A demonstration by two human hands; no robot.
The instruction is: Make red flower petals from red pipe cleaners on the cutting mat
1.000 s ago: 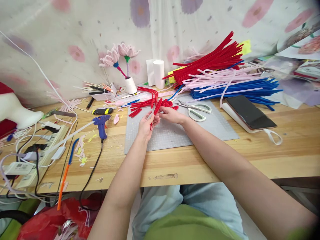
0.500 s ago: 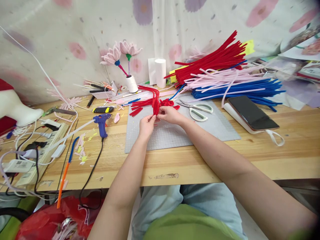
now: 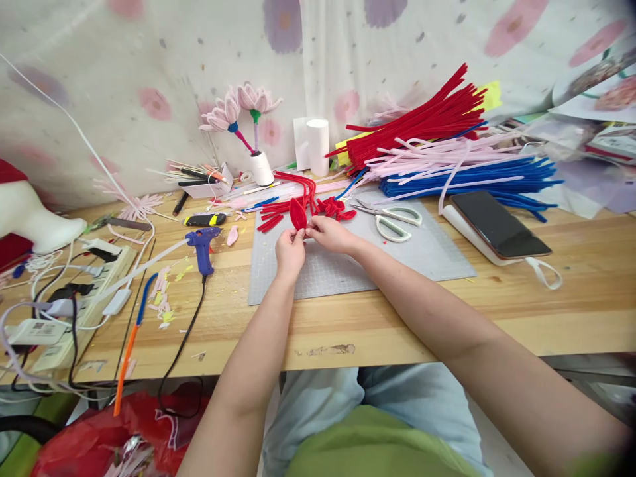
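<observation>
A red pipe-cleaner petal (image 3: pixel 298 213) stands upright, pinched at its lower end by my left hand (image 3: pixel 290 250). Against the same lower end, the closed fingertips of my right hand (image 3: pixel 328 234) press from the right. Both hands are above the grey cutting mat (image 3: pixel 348 268). Behind the petal lie cut red pipe cleaners (image 3: pixel 275 212) and several longer bent ones (image 3: pixel 303 180). A pile of looped red pieces (image 3: pixel 335 207) sits just beyond my right hand. Scissors (image 3: pixel 392 222) with pale handles rest on the mat to the right.
Left of the mat are a blue glue gun (image 3: pixel 201 248), a utility knife (image 3: pixel 205 219) and a power strip (image 3: pixel 84 311) with cables. Bundles of red (image 3: pixel 422 126), pink (image 3: pixel 437 156) and blue pipe cleaners (image 3: pixel 472 179) fill the back right. A phone (image 3: pixel 501 224) lies at right.
The red petal has turned, so its broad oval face shows now. Both hands have shifted slightly left, and the looped red pieces behind are more visible.
</observation>
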